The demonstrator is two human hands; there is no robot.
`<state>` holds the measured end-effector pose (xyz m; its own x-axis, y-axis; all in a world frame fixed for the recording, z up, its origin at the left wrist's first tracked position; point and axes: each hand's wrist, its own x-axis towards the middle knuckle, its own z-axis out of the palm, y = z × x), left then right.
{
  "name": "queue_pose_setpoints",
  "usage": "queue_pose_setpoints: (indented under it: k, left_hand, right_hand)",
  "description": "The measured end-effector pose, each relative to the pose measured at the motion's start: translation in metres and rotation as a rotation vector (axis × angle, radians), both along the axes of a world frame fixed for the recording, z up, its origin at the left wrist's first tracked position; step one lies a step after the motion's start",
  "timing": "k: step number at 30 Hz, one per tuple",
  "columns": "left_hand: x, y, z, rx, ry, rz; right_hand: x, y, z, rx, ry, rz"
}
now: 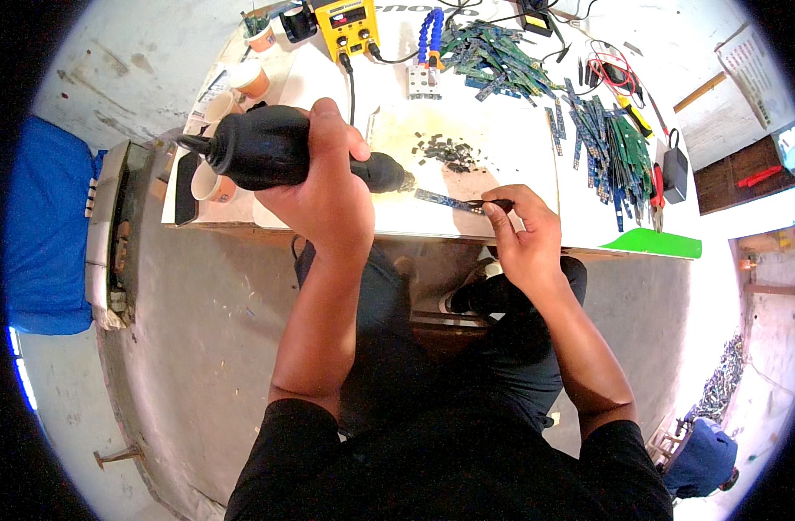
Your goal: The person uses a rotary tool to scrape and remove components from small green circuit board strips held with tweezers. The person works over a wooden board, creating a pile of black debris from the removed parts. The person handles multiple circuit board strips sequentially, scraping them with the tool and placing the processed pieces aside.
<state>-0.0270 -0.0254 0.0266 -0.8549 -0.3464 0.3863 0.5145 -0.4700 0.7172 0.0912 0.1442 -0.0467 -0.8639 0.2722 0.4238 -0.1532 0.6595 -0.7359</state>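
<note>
My left hand (323,187) grips a black hot-air gun (263,148) over the table's near left part. Its metal nozzle points right, close to the left end of a narrow circuit board strip (442,200). My right hand (527,230) is closed on black tweezers (499,206), pinched between thumb and fingers. The tweezers' tips reach the strip's right end; whether they clamp it is too small to tell. Just beyond the strip lies a scatter of small black chips (449,152) on a stained pale work mat (389,130).
A yellow soldering station (349,30) stands at the back left, near paper cups (250,80). Loose board strips are heaped at the back (493,56) and right (610,148). Red-handled pliers (658,195) and a black adapter (674,174) lie at the right edge.
</note>
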Motion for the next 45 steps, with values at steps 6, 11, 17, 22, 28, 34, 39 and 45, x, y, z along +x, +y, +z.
queue_pose_setpoints:
  k: [6, 11, 17, 22, 28, 34, 39, 45]
  left_hand:
    - [-0.002, -0.001, -0.004, -0.025, 0.026, -0.011]
    - [-0.001, 0.000, -0.003, -0.032, 0.032, -0.026]
    - [-0.001, -0.001, -0.005, 0.006, 0.041, -0.034]
    - [-0.002, -0.002, -0.007, 0.014, 0.066, -0.047]
    - [-0.002, -0.002, -0.006, 0.002, 0.062, -0.043]
    - [-0.001, -0.001, -0.003, 0.024, 0.065, -0.050]
    - [-0.001, -0.001, -0.004, 0.026, 0.048, -0.029]
    - [0.001, 0.001, 0.000, 0.032, -0.016, 0.009]
  right_hand:
    - [0.005, 0.002, -0.002, 0.045, 0.021, 0.036]
    - [0.004, 0.002, 0.000, 0.081, 0.044, 0.061]
    - [-0.003, 0.004, 0.000, 0.169, 0.054, 0.111]
    - [-0.002, 0.003, 0.002, 0.230, 0.105, 0.120]
    - [-0.002, 0.006, 0.004, 0.223, 0.119, 0.077]
    - [-0.003, 0.011, 0.008, 0.119, 0.059, -0.012]
    - [-0.004, 0.019, 0.017, 0.041, 0.018, -0.043]
    - [-0.008, 0.039, 0.027, 0.001, 0.063, -0.075]
